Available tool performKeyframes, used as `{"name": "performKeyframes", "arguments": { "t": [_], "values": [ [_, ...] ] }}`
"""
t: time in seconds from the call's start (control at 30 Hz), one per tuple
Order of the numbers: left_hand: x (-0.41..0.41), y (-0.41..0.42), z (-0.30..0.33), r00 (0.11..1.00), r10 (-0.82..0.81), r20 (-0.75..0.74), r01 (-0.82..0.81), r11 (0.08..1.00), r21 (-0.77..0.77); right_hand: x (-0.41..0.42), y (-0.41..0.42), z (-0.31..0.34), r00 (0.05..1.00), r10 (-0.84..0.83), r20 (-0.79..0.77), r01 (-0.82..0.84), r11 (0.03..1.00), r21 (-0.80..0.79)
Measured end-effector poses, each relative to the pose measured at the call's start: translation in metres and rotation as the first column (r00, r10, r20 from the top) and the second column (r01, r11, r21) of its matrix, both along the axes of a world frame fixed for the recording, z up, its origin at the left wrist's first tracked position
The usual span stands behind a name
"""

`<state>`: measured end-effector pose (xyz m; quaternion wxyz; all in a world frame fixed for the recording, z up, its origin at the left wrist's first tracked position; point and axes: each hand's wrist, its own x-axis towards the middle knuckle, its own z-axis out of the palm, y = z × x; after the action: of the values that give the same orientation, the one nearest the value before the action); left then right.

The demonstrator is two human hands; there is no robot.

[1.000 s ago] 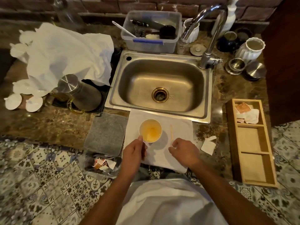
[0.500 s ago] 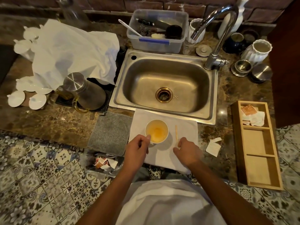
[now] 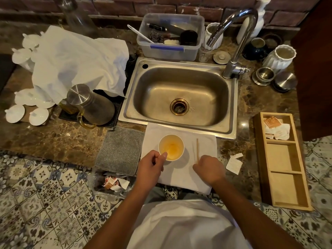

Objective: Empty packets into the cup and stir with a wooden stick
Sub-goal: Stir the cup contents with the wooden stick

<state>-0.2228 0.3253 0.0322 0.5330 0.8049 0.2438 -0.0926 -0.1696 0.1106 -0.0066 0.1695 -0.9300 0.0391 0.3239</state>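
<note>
The cup (image 3: 171, 147) stood on a white cloth (image 3: 181, 169) at the counter's front edge, just before the sink (image 3: 179, 97), with the left hand (image 3: 150, 168) gripping its near rim, thumb on the lip. The right hand (image 3: 209, 168), fingers curled, met the near end of the stick (image 3: 197, 150) lying right of the cup; whether it pinched the stick I could not tell. A torn packet (image 3: 234, 163) lay on bare marble between cloth and wooden tray (image 3: 282, 200).

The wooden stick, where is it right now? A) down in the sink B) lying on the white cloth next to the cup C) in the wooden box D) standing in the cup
B: the wooden stick lies flat on the white cloth, right of the cup, its near end at the right hand.
</note>
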Motion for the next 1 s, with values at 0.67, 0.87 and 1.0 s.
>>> {"name": "performKeyframes", "arguments": {
  "t": [0.67, 0.87, 1.0],
  "values": [
    [0.005, -0.003, -0.001, 0.998, 0.051, 0.025, -0.05, 0.997, -0.054, 0.008, -0.004, 0.12, 0.884, -0.444, 0.145, 0.107, 0.495, 0.862],
    [0.003, -0.003, -0.005, 0.997, 0.061, 0.046, -0.057, 0.995, -0.082, 0.005, 0.001, 0.124, 0.952, -0.304, -0.026, 0.148, 0.386, 0.91],
    [-0.001, 0.002, -0.007, 0.999, 0.044, 0.019, -0.042, 0.992, -0.119, 0.005, 0.007, 0.119, 0.933, -0.352, 0.078, 0.117, 0.499, 0.859]
  ]
}}
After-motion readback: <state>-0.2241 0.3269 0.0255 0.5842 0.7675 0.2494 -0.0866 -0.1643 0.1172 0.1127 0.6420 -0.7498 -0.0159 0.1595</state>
